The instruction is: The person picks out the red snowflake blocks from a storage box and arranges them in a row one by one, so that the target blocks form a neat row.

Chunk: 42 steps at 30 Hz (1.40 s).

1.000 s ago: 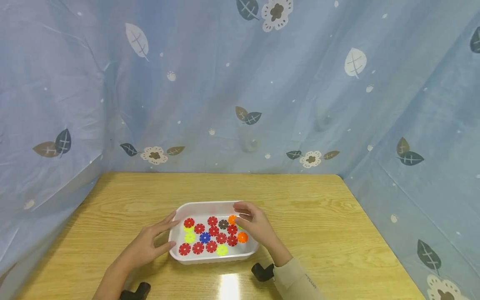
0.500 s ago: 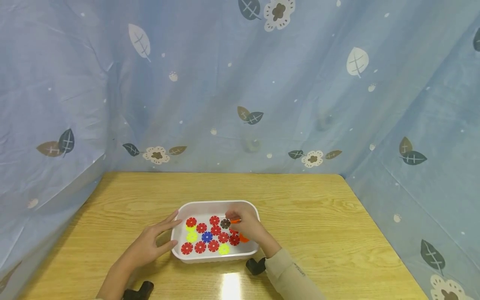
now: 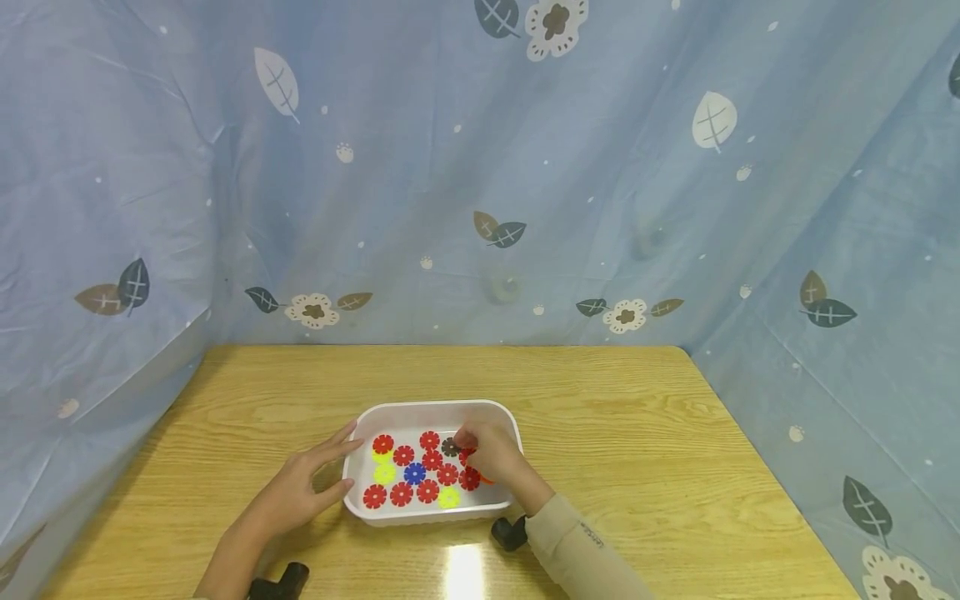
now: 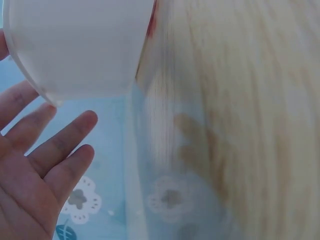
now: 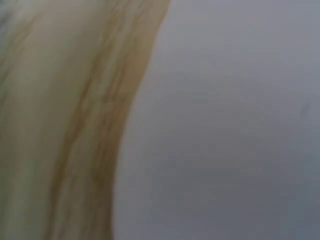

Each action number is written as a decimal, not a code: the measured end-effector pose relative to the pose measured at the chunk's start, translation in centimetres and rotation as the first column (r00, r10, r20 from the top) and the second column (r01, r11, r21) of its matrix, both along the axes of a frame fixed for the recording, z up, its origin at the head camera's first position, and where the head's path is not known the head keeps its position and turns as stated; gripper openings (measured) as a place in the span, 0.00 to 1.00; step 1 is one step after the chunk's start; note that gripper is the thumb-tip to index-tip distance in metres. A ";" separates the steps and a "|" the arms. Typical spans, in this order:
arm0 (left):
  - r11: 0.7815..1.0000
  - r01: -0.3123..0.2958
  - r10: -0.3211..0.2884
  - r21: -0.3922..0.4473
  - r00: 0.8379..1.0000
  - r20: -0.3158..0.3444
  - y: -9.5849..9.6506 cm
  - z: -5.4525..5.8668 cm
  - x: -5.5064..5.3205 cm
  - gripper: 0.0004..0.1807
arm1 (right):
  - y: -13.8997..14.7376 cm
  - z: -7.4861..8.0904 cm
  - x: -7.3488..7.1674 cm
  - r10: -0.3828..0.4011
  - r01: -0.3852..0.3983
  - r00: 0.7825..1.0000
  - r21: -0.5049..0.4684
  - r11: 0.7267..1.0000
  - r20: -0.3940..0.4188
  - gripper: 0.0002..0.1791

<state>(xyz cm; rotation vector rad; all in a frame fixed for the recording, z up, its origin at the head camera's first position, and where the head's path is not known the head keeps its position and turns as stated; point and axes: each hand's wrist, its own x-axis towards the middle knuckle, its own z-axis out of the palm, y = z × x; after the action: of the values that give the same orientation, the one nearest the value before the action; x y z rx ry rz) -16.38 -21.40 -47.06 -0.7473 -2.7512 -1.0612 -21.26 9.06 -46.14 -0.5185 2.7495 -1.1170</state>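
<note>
A white plastic tray [image 3: 431, 403] holds several notched interlocking discs, including red discs [image 3: 401, 494], yellow discs [image 3: 448, 498], a blue disc [image 3: 415, 474] and a dark disc [image 3: 451, 447]. With fingers spread, my left hand [image 3: 303, 483] rests at the tray's left end; the left wrist view shows fingertips at the tray wall [image 4: 80, 50]. My right hand [image 3: 491, 454] is inside the right part of the tray, fingers curled in a pinch beside the dark disc. These fingers hide the orange disc they pinched earlier. Another orange disc [image 3: 486, 480] barely shows beneath the hand.
The tray stands on a wood-grain table [image 3: 600, 417]. A blue patterned curtain [image 3: 420, 167] hangs behind and at both sides. Black wrist mounts [image 3: 510, 533] are on both forearms. In the right wrist view, the pale tray wall [image 5: 215, 125] fills most of the frame, blurred.
My right hand moved left and down from the tray's right side, pinched an orange disc out from among the others, then sank slightly and curled further. The left hand stayed in place.
</note>
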 end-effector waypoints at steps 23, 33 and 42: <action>1.000 0.006 -0.006 0.007 1.000 0.001 0.1 0.0 0.0 0.27 | -0.2 -0.4 -0.2 -0.004 0.027 0.996 0.275 0.961 -0.084 0.15; 1.000 -0.001 0.001 0.009 1.000 0.000 0.3 0.0 0.1 0.27 | -0.3 -0.3 0.1 0.001 0.024 0.997 0.300 0.953 -0.081 0.13; 1.000 0.001 -0.001 0.008 1.000 -0.004 0.3 -0.1 0.3 0.27 | -0.3 -0.6 0.4 -0.024 0.034 0.999 0.241 0.970 -0.045 0.15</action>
<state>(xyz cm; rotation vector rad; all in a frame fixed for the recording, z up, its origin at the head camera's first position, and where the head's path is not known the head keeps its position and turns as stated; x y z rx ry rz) -16.11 -21.06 -47.17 -0.7492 -2.7420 -1.0694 -20.82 8.78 -46.73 -0.4752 2.8829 -0.7675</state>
